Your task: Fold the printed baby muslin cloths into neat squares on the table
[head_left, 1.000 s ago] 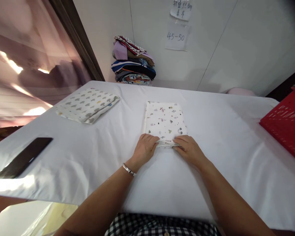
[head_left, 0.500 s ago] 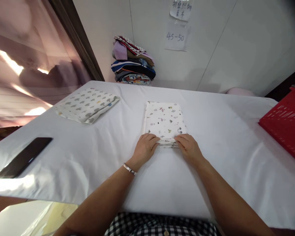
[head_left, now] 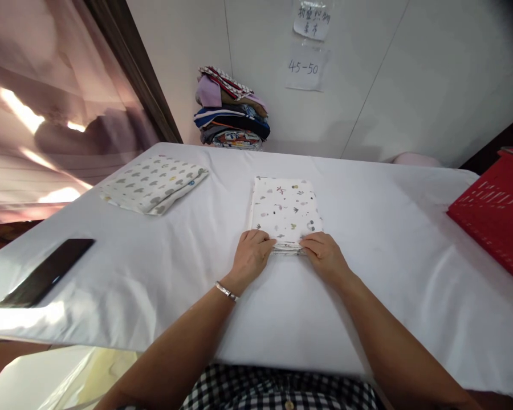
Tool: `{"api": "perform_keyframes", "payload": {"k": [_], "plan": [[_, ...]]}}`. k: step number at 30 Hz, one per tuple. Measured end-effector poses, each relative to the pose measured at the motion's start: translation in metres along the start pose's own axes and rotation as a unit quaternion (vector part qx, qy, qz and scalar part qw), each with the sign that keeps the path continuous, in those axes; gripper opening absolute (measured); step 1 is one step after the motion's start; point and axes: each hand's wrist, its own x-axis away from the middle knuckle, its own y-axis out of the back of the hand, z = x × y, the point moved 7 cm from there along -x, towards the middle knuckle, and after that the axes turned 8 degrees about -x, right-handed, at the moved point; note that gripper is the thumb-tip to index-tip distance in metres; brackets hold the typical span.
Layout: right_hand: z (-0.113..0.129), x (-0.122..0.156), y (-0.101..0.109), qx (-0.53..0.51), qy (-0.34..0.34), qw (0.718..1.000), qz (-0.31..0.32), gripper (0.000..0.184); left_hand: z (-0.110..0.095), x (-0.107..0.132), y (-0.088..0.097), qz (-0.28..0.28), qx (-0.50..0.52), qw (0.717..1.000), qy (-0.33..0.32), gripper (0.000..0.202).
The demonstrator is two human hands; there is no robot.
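Observation:
A white cloth with small plant and animal prints lies folded in a layered rectangle at the middle of the table. At its near left corner, my left hand, with a silver bracelet at the wrist, pinches the folded edge. My right hand grips the same edge at the near right corner. Between the two hands the stacked layers of the fold show. My fingertips partly cover both near corners.
A second folded cloth with grey prints lies at the table's far left. Nearer on that side is a dark phone. A red box-like object stands at the right. Folded fabrics are piled behind the white-covered table.
Both hands stay on the near edge of the folded cloth, with only a very slight shift. The view has moved a little; the cloth lies as before.

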Motion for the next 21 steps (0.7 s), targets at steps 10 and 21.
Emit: {"api": "perform_keyframes", "payload": {"k": [10, 21], "plan": [[0.005, -0.001, 0.008, -0.021, 0.001, 0.999, -0.041, 0.021, 0.003, 0.000, 0.007, -0.050, -0.023, 0.998, 0.005, 0.018], [-0.002, 0.000, 0.003, -0.034, -0.031, 0.998, -0.032, 0.020, -0.005, 0.000, 0.012, -0.056, -0.003, 0.998, -0.003, 0.023]]}}
